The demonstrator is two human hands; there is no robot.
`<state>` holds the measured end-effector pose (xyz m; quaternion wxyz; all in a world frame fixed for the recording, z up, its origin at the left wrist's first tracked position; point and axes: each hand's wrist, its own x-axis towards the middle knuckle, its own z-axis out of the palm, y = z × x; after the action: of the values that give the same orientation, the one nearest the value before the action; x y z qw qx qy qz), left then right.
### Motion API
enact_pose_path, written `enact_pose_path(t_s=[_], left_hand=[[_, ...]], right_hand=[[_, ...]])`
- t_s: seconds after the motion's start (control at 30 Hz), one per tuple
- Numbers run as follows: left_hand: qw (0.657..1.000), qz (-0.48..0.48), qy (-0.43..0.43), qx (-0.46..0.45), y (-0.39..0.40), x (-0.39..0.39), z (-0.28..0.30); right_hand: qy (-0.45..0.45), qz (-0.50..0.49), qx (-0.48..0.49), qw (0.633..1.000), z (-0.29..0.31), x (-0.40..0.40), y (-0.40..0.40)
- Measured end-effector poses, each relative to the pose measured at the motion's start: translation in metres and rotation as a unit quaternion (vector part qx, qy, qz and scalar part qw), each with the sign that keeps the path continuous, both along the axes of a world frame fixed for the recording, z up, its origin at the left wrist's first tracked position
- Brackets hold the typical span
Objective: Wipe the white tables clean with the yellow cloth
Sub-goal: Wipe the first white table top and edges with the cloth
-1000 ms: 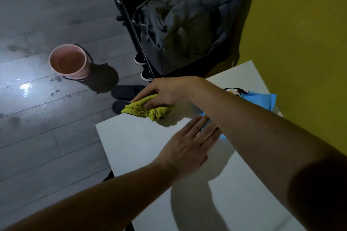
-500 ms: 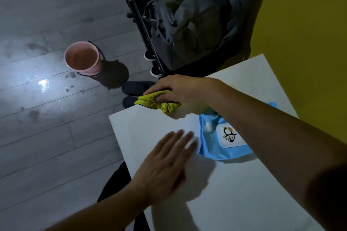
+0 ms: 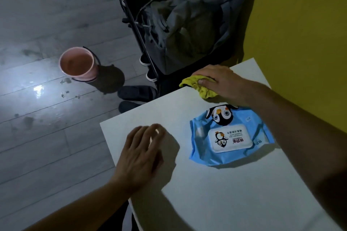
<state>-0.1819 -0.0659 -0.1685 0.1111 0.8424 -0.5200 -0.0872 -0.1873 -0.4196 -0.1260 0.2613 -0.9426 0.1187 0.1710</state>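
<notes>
Right hand bunching yellow cloth at tabletop far edge, left hand flat, seemingly resting. Risk: cloth slipping off; wipes pack blocks strokes.

Head view looks steeply down, close over the dim white table.

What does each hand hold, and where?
Right hand grips the bunched cloth from above, near its middle. Left hand holds nothing.
</notes>
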Motion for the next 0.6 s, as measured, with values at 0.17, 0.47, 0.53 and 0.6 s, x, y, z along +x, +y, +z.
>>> enact_pose_path(t_s=[0.17,0.47,0.53,0.6], left_hand=[[0.998,0.055,0.028,-0.007,-0.056,0.031,0.008],[1.000,0.022,0.013,0.000,-0.056,0.034,-0.003],[1.000,0.026,0.004,-0.009,-0.055,0.033,-0.004],[1.000,0.029,-0.001,-0.012,-0.055,0.033,-0.005]], right_hand=[[-0.015,0.075,-0.018,0.997,-0.010,0.013,0.049],[-0.055,-0.064,-0.106,0.991,-0.004,-0.037,-0.071],[-0.043,-0.103,-0.127,0.986,-0.005,-0.040,-0.090],[-0.051,-0.134,-0.139,0.980,-0.007,-0.033,-0.080]])
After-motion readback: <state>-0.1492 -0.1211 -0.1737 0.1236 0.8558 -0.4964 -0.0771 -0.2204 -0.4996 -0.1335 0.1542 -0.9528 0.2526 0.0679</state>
